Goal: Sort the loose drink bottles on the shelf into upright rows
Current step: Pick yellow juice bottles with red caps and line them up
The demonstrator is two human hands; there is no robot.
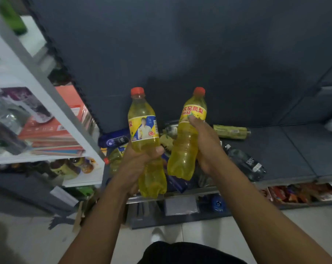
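Observation:
I hold two yellow drink bottles with red caps upright above the dark shelf [287,149]. My left hand [136,159] grips the left yellow bottle [142,115] round its middle. My right hand [205,143] grips the right yellow bottle [186,149] from its right side, thumb on the label. Behind and below them loose bottles lie on the shelf: a blue bottle [115,140], another yellow bottle [114,159], a green-labelled bottle [232,132] and a dark bottle [245,162].
A white shelving unit [47,88] stands at the left with stacked packets and small bottles. The dark back wall [180,54] rises behind the shelf. A lower shelf at the right holds snack packets [294,193]. Pale floor tiles lie below.

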